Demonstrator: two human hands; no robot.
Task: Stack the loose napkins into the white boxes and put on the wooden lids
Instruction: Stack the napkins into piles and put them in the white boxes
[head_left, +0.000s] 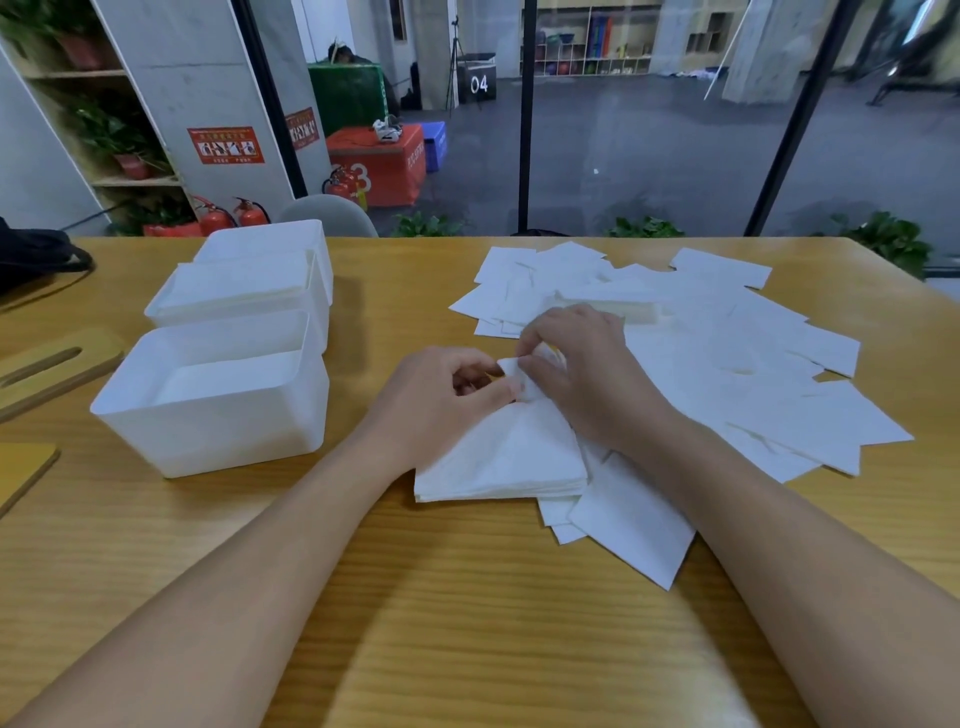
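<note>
Napkins (727, 358) lie scattered across the right half of the table (467, 623), with a squared stack (501, 462) near me at the middle. My left hand (441, 400) and right hand (582, 374) both pinch the far corner of that stack's top sheet. Three white boxes (218, 400) stand in a row on the left, lids (47, 364) just beside them at the left edge.
</note>
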